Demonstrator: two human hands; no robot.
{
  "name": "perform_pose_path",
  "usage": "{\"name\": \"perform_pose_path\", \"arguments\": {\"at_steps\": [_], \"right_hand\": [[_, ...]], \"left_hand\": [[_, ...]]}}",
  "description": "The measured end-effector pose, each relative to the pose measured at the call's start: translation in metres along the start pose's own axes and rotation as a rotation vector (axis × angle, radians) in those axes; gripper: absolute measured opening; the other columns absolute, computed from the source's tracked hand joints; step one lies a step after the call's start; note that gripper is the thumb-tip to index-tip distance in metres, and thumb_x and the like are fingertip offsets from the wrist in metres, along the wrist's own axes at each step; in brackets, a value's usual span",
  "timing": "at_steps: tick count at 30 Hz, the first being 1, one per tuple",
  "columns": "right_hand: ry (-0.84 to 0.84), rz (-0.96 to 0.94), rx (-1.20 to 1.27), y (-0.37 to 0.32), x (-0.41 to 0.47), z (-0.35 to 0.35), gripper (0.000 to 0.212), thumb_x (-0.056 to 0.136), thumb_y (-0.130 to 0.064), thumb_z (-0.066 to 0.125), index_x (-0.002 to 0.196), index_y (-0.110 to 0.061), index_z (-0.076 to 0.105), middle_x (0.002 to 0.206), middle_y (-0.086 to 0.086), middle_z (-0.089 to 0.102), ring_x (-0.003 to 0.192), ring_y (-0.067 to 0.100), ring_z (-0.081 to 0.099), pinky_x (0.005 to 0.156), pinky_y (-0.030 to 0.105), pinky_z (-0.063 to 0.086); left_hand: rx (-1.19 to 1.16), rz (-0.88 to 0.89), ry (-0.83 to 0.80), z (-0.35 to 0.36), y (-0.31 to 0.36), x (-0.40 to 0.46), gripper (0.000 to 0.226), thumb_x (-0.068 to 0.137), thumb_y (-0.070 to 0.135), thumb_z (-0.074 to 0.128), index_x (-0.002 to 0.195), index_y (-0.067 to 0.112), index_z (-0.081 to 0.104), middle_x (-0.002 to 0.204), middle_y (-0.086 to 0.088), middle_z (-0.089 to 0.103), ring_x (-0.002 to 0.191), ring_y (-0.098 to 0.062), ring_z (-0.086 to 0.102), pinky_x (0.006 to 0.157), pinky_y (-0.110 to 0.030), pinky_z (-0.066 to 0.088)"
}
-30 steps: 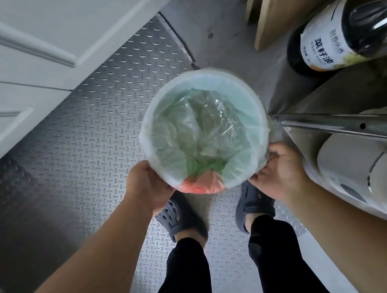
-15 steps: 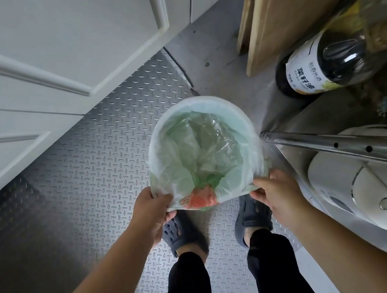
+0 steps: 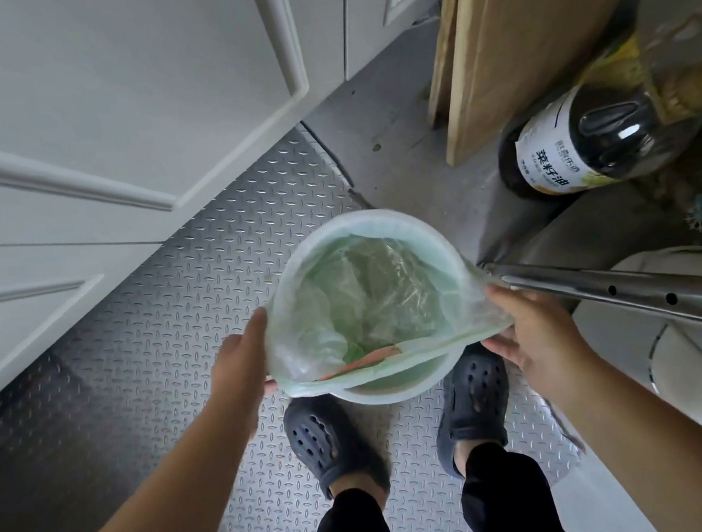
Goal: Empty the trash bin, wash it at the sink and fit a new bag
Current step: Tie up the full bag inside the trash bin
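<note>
A round white trash bin point(image 3: 392, 390) stands on the metal floor just ahead of my feet. A thin, translucent green bag point(image 3: 371, 303) lines it, with crumpled plastic and something orange inside. The bag's near edge is off the rim and stretched flat across the front of the opening. My left hand point(image 3: 242, 365) pinches the bag's left edge. At the right edge, my right hand point(image 3: 523, 333) grips the bag, pulling a corner outward.
White cabinet doors point(image 3: 105, 119) fill the left. A wooden board point(image 3: 510, 29) leans at the back right beside a dark oil bottle point(image 3: 576, 144). A steel tube point(image 3: 627, 291) juts in from the right over a white appliance point(image 3: 681, 381). My dark clogs point(image 3: 329, 439) stand on diamond-plate floor point(image 3: 153, 354).
Both hands moved from the bin's rim to the bag's edges and pulled the near side of the bag off the rim. The bin now sits lower, on the floor.
</note>
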State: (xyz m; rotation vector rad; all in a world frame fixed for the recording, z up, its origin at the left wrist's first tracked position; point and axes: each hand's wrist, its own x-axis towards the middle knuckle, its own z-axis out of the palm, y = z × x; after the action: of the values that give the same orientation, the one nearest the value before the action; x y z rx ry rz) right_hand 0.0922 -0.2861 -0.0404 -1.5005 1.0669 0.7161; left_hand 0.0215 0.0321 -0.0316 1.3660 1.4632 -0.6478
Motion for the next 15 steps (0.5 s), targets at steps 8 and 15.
{"name": "perform_pose_path", "arguments": {"at_steps": [8, 15], "right_hand": [[-0.008, 0.185, -0.150, -0.045, 0.058, 0.025, 0.036, 0.066, -0.052, 0.074, 0.082, -0.021, 0.065, 0.096, 0.005, 0.065, 0.088, 0.028, 0.066, 0.075, 0.044, 0.056], [-0.157, 0.152, -0.396, -0.058, 0.077, 0.046, 0.049, 0.065, -0.068, 0.069, 0.083, -0.022, 0.071, 0.084, -0.003, 0.065, 0.083, 0.022, 0.056, 0.084, 0.042, 0.044]], "left_hand": [[-0.080, -0.224, -0.361, 0.011, 0.051, 0.041, 0.053, 0.091, 0.055, 0.055, 0.091, 0.008, 0.079, 0.095, -0.013, 0.078, 0.081, -0.032, 0.076, 0.082, -0.042, 0.055], [0.001, -0.133, -0.373, 0.024, 0.082, 0.055, 0.053, 0.061, 0.019, 0.085, 0.109, 0.002, 0.071, 0.108, -0.020, 0.074, 0.093, -0.035, 0.071, 0.091, -0.056, 0.055]]}}
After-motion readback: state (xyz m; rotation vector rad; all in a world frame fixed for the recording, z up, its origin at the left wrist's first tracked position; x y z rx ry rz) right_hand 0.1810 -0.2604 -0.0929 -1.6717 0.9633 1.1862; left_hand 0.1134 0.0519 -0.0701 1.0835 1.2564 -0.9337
